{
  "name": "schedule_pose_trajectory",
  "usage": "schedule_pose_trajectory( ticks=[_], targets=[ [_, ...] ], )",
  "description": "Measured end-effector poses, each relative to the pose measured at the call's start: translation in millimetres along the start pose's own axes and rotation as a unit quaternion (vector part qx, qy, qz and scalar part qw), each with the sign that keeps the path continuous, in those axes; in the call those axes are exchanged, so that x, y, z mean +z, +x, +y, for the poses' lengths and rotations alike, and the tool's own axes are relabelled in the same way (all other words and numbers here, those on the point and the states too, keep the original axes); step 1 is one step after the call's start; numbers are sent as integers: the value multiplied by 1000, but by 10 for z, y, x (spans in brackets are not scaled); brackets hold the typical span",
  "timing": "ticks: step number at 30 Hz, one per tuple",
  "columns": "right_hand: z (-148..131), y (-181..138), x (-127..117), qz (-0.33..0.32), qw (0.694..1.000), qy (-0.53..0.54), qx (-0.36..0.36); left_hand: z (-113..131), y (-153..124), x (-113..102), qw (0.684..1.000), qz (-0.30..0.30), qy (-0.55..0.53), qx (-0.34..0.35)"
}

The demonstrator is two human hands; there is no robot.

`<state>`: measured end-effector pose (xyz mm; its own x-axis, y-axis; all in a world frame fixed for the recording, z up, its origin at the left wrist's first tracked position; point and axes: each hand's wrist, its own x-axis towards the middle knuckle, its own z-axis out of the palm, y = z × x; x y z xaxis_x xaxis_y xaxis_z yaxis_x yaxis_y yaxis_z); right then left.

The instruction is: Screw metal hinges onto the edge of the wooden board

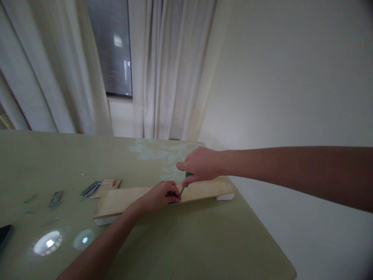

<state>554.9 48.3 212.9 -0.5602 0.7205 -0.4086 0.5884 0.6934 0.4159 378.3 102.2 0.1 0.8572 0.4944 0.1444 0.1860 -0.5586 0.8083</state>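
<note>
A long pale wooden board (124,197) lies on white supports near the table's right end. My right hand (201,165) is closed around the green handle of a screwdriver (183,190), its shaft slanting down to the board's front edge. Close by the tip, my left hand (161,195) rests on the board with its fingers pinched together. Beneath those fingers shows the edge of a thin metal plate (174,203), possibly a hinge. Fingers hide most of this plate, and the exact contact of the screwdriver tip is too small to make out.
Metal hinges (91,188) lie beside a small wooden piece (105,188), and another hinge (55,199) lies farther left. Several small slivers (51,221) are scattered there. A dark object (4,234) sits at the left edge. Curtains (175,70) and a wall (291,77) border the green-covered table (198,245).
</note>
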Motion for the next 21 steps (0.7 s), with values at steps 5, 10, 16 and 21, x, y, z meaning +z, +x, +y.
schedule_pose_trajectory(
  ticks=[5, 10, 16, 21],
  targets=[
    [58, -20, -40, -11, 997, -10, -78, -30, 15, -1, 1000, -4, 3, 4],
    [-43, 92, 23, -31, 997, 12, 67, -72, 23, -1, 1000, -5, 5, 5],
    [40, -72, -11, -29, 998, -4, -64, -72, 15, 9, 1000, -1, -6, 14],
    [-44, 2, 13, -69, 998, -2, -9, -112, 25, 19, 1000, 2, -12, 15]
  ],
)
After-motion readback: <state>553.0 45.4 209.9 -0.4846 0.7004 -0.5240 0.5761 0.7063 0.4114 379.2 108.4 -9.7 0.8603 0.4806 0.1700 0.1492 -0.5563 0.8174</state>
